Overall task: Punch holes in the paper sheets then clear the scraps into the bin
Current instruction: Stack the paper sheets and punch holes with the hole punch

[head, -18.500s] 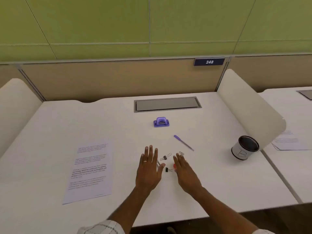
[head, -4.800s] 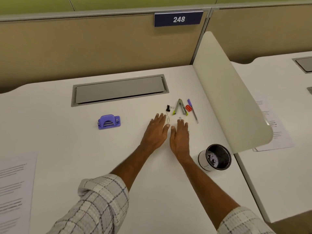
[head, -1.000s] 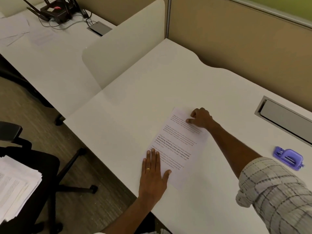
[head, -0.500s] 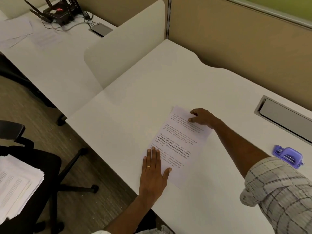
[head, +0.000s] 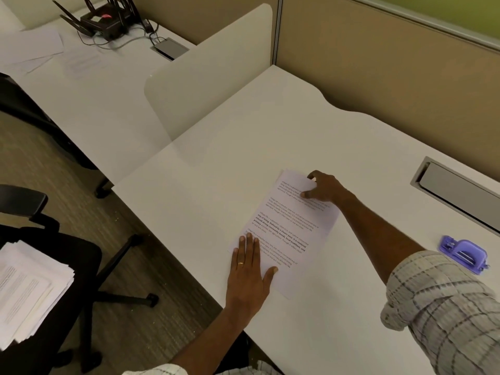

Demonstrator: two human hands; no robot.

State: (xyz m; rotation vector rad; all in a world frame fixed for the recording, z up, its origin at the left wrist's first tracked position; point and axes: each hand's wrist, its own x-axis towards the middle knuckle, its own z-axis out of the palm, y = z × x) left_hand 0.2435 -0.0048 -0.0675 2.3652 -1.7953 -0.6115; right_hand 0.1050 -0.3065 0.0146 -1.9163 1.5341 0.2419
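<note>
A white desk (head: 270,125) fills the middle of the frame, backed at the upper right by a tan partition wall (head: 384,66) with a strip of green panel (head: 465,12) above it. A cream divider (head: 211,74) stands between this desk and a neighbouring desk (head: 89,104) at the upper left, where a black router (head: 104,21) with antennas sits among cables and loose sheets. Grey-brown carpet (head: 127,234) shows at the lower left, with a black office chair (head: 59,255) carrying a stack of printed papers (head: 29,282). A grey cable hatch (head: 460,193) is set into the desk at the right edge.

The paper sheet (head: 289,228) lies flat on the desk, just right of centre, angled. The left hand (head: 249,277), wearing a ring, rests flat on its near corner with fingers straight. The right hand (head: 324,188) pinches the far corner, its thumb on top and its fingers curled at the edge; a plaid sleeve (head: 446,307) covers that arm. The purple hole punch (head: 463,253) sits apart at the right edge.

The sheet carries printed paragraphs; a bold passage reads partly "Defined by a slower pace"; the rest is too small to read.
</note>
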